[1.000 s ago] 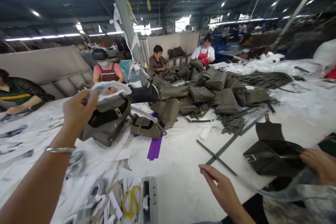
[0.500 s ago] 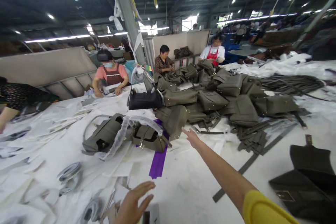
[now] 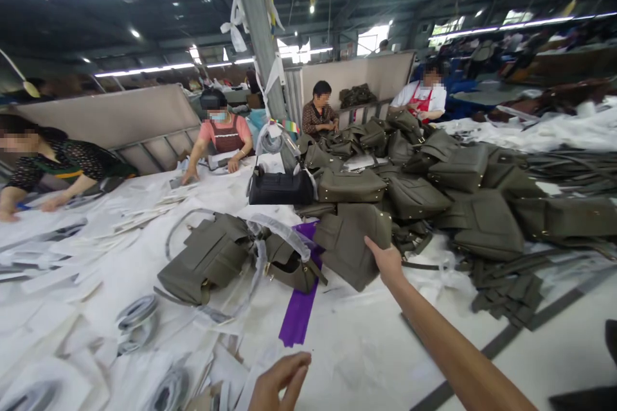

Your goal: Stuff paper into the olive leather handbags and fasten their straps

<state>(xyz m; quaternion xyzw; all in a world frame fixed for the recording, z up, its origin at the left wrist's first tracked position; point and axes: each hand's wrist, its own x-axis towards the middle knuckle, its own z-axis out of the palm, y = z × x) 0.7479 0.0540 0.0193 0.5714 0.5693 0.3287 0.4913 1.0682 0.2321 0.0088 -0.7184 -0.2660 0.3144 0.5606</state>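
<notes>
My right hand grips the lower right edge of an olive-green bag piece, thumb side on top, at the near edge of a big pile of similar bags. Nothing is in my left hand, which hovers over the near table with its thumb and fingers apart. Beyond it a purple strip lies on the white table. Two olive bags with plastic-wrapped handles sit left of the held piece, and a black bag stands behind them.
White sheets and wrapped rolls cover the left side of the table. Dark straps lie at the right. Several people sit across the table. A metal post rises behind the black bag.
My right hand has closed on the olive piece, whose near edge is now raised. The view has swung left, and the dark bag at the near right has mostly left it.
</notes>
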